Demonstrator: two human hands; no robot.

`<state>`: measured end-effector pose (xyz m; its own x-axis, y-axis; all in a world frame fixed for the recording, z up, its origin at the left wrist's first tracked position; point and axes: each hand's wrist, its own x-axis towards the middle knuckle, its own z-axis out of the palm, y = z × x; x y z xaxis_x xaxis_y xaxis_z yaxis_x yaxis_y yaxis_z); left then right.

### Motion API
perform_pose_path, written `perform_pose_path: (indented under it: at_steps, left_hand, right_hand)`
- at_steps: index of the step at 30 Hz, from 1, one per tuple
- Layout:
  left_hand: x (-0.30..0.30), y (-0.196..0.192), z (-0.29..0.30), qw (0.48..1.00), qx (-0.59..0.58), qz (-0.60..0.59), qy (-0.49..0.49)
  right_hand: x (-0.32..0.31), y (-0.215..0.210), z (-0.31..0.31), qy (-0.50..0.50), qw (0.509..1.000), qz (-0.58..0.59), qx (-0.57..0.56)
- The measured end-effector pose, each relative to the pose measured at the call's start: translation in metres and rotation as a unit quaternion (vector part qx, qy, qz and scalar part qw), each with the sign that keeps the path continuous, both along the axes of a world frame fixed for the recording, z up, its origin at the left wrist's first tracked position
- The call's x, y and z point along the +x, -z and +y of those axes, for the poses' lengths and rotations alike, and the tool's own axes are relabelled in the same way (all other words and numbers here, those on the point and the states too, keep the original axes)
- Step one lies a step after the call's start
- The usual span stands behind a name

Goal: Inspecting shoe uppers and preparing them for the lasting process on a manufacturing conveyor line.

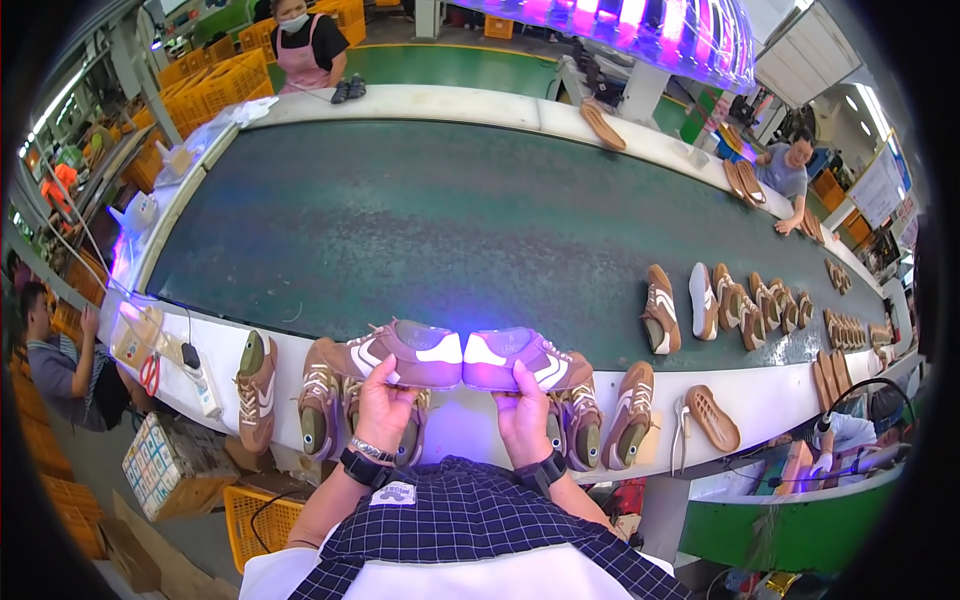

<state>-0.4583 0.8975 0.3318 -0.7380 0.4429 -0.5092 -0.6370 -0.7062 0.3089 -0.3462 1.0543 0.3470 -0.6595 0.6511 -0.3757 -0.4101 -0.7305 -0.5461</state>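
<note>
My left hand (384,408) grips a brown sneaker (408,352) with a white stripe and white heel patch. A matching sneaker (520,362) is held by my right hand (524,412), thumb on its side. The two shoes meet almost heel to heel, toes pointing outward, under purple light. Just below them, more brown sneakers stand on the white ledge: a laced one (318,405) left of my left hand and another laced one (582,428) right of my right hand. Some of these are partly hidden behind my hands and the held shoes.
A green conveyor belt (400,220) runs beyond the ledge, carrying several sneakers (661,312) at right. Red scissors (150,374) and a power strip (200,384) lie at left; a loose sole (712,420) lies at right. Co-workers (785,170) stand around the line.
</note>
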Motion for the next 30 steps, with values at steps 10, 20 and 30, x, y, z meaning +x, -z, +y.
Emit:
perform_pose_path:
  at_steps: [10,20,30]
  left_hand:
    - [0.000,0.004,0.001,1.000,-0.012,0.024,0.009]
    - [0.001,-0.015,-0.002,0.994,-0.035,0.101,0.007]
    - [0.001,-0.019,-0.003,0.989,-0.040,0.141,0.016]
  right_hand:
    - [0.002,0.006,0.001,0.004,0.999,0.017,0.048]
    - [0.008,-0.005,0.001,0.006,0.988,0.009,0.155]
    - [0.012,-0.016,0.001,-0.010,0.983,0.010,0.185]
